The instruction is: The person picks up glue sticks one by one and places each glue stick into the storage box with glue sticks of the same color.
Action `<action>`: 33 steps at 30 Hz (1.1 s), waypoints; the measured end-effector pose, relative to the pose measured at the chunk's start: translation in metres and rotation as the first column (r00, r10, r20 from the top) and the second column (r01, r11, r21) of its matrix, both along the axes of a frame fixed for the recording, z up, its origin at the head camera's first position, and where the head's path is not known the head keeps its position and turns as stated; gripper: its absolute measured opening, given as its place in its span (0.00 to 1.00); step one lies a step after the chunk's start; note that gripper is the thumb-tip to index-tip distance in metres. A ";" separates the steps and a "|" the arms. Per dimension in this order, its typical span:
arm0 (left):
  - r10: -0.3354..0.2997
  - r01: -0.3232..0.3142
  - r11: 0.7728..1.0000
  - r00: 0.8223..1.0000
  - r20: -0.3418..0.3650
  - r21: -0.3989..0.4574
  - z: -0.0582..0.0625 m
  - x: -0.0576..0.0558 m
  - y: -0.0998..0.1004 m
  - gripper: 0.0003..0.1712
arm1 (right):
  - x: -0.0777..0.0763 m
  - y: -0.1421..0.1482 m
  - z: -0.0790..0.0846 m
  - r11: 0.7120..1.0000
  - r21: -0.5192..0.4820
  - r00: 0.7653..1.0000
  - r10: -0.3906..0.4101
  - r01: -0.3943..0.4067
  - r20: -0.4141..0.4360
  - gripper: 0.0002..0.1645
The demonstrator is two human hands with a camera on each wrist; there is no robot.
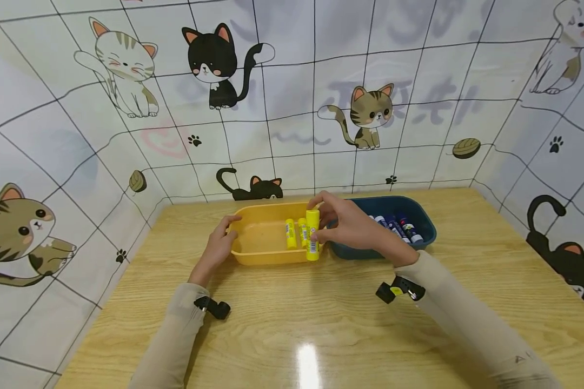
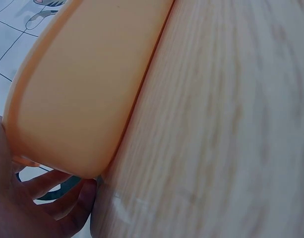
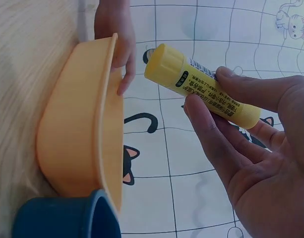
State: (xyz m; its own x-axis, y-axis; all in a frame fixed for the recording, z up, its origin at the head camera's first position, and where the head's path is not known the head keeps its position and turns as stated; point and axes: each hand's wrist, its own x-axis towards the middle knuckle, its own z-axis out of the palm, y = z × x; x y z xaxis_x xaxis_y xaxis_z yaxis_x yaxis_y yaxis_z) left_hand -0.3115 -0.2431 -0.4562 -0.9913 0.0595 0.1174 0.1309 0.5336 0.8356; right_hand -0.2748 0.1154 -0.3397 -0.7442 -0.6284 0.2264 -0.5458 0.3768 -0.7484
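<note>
My right hand (image 1: 352, 224) pinches a yellow glue stick (image 1: 313, 247) between thumb and fingers, upright in the head view, over the right end of a yellow plastic bin (image 1: 267, 259). In the right wrist view the label print and barcode of this glue stick (image 3: 201, 87) show. Inside the bin, toward its right end, lie two more yellow glue sticks (image 1: 290, 233), one partly hidden behind the held one. My left hand (image 1: 218, 246) grips the bin's left end, with fingers over the rim. The left wrist view has that hand (image 2: 47, 203) at the bin's corner.
A dark blue bin (image 1: 355, 254) stands right beside the yellow one, partly behind my right hand, with several blue-and-white tubes (image 1: 409, 229) in it. Both bins sit on a wooden table (image 1: 267, 319) near the cat-patterned wall (image 1: 292, 129). More such wall covering rises at both sides.
</note>
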 end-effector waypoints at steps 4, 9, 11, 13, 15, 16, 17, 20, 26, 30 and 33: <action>-0.004 0.004 1.000 1.000 -0.001 -0.005 0.001 -0.001 -0.001 0.26 | -0.011 -0.011 0.008 1.000 -0.018 0.999 0.022 -0.022 0.025 0.34; -0.004 0.004 1.000 1.000 -0.005 -0.008 0.001 -0.002 0.000 0.26 | -0.022 -0.023 0.016 1.000 -0.005 0.999 0.015 -0.015 0.037 0.33; -0.006 0.006 1.000 1.000 -0.006 -0.006 0.000 -0.002 0.000 0.26 | -0.026 -0.027 0.018 1.000 -0.004 0.999 0.017 -0.017 0.041 0.33; -0.007 0.007 1.000 1.000 -0.005 -0.001 0.000 -0.002 0.001 0.25 | -0.029 -0.032 0.021 1.000 0.000 0.999 0.019 -0.020 0.040 0.33; -0.008 0.008 1.000 1.000 -0.002 0.001 -0.001 -0.002 0.001 0.25 | -0.033 -0.036 0.023 1.000 -0.001 0.999 0.025 -0.025 0.047 0.33; -0.007 0.007 1.000 1.000 -0.002 0.002 -0.002 -0.002 0.000 0.25 | -0.035 -0.039 0.024 1.000 -0.002 0.998 0.029 -0.029 0.056 0.33; -0.006 0.006 1.000 1.000 0.001 0.004 -0.002 -0.002 0.000 0.25 | -0.037 -0.041 0.024 1.000 -0.003 0.997 0.030 -0.030 0.067 0.34; -0.003 0.002 1.000 1.000 0.007 0.007 -0.002 -0.001 0.000 0.25 | -0.044 -0.048 0.024 1.000 -0.002 0.995 0.022 -0.022 0.101 0.33; 0.004 -0.004 1.000 1.000 0.007 0.013 -0.001 0.000 0.000 0.26 | -0.059 -0.063 0.023 0.999 0.008 0.990 0.030 -0.031 0.141 0.33; 0.007 -0.007 1.000 1.000 -0.002 0.011 0.000 0.000 0.000 0.26 | -0.068 -0.072 0.023 0.999 0.030 0.989 0.030 -0.034 0.146 0.33; 0.008 -0.008 1.000 1.000 -0.006 0.015 0.000 0.000 0.000 0.26 | -0.075 -0.078 0.021 0.999 0.031 0.985 0.024 -0.029 0.170 0.32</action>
State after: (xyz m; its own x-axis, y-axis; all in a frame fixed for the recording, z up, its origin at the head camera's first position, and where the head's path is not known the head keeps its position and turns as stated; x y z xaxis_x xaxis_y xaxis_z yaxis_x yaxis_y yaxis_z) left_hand -0.3113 -0.2432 -0.4561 -0.9911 0.0497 0.1238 0.1315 0.5223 0.8426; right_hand -0.3498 0.0378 -0.3190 -0.7530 -0.6534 0.0772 -0.4225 0.3902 -0.8180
